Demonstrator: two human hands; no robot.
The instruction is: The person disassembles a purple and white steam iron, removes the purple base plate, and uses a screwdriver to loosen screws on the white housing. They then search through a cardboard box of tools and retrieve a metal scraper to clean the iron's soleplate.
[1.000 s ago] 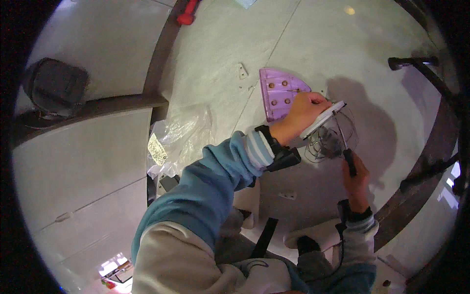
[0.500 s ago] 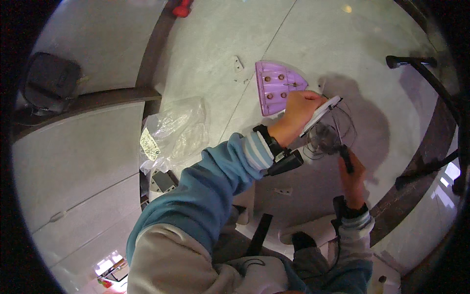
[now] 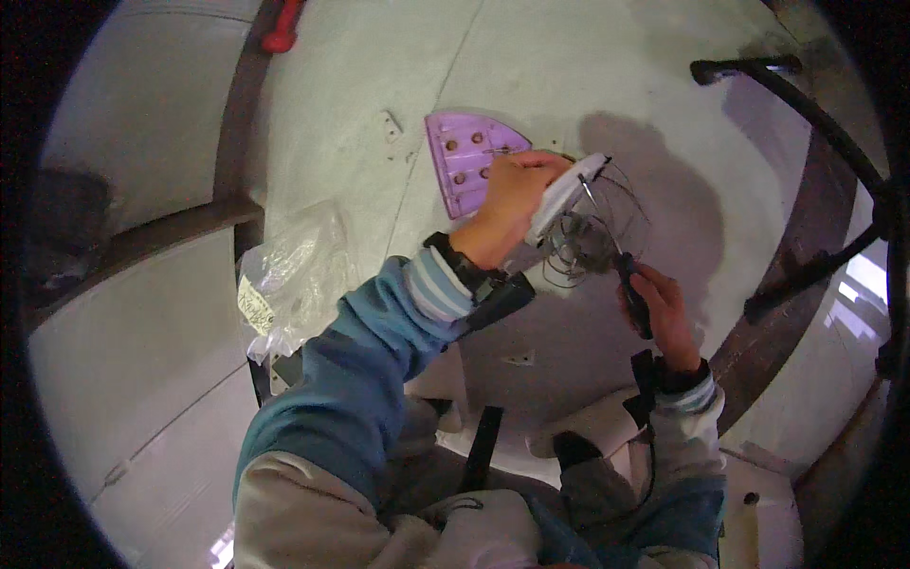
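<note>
My left hand still grips the white bar on the wire cage; my right hand has brought the screwdriver closer.

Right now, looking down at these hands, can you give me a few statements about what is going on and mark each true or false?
1. The left hand holds a white part against a wire cage. True.
2. The right hand is empty. False: it grips a dark-handled tool whose shaft points into the cage.
3. A purple plate with holes lies on the floor just beyond the left hand. True.
4. The clear plastic bag lies to the person's right. False: it lies to the left, beside the left sleeve.
5. Both wrists wear dark bands. True.
</note>
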